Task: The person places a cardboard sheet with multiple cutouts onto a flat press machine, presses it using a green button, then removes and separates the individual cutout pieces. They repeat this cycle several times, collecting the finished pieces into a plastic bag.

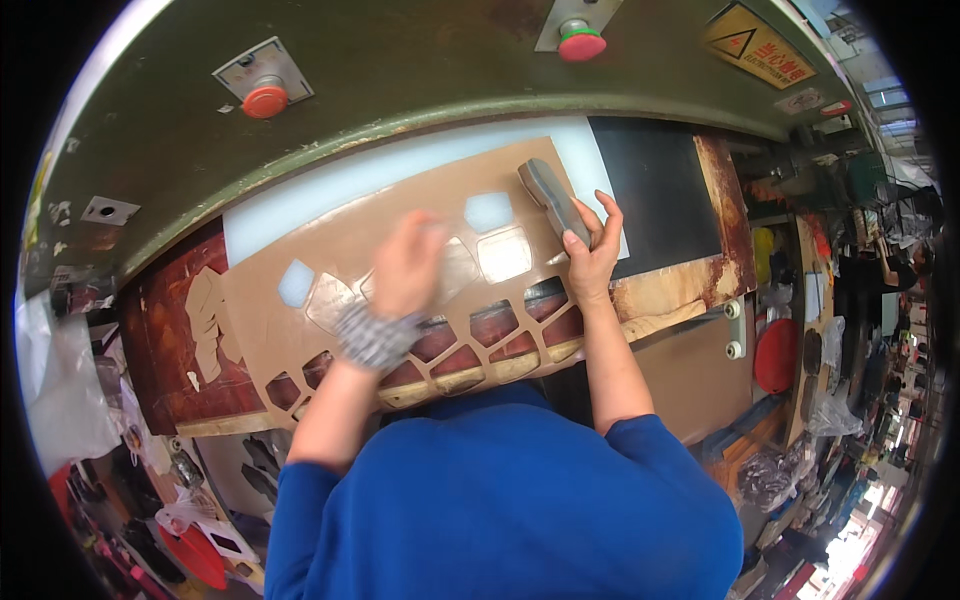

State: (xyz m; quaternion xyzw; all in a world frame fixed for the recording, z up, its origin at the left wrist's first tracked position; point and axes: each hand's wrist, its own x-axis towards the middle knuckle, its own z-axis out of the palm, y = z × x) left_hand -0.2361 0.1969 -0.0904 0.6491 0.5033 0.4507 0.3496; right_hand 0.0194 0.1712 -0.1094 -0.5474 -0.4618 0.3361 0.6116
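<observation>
A brown sheet point(385, 215), pierced by several shaped holes along its near edge, lies across the work surface. My right hand point(595, 245) grips the near end of a long grey block point(548, 193) with a rounded far end, at the sheet's right side. Motion smears my left hand point(408, 265), which is over the middle of the sheet; its fingers cannot be made out. Around its wrist is a grey patterned band point(376, 335). Shiny cut outlines point(503, 256) show beside this hand, and pale blue shows through two holes farther up the sheet.
Beneath the sheet is a pale blue board point(290, 217), with a black panel point(660, 185) to its right. The worn red-brown table point(165, 345) shows at the left. A green machine beam point(420, 65) with a red button point(265, 98) and a pink button point(581, 42) spans the far side.
</observation>
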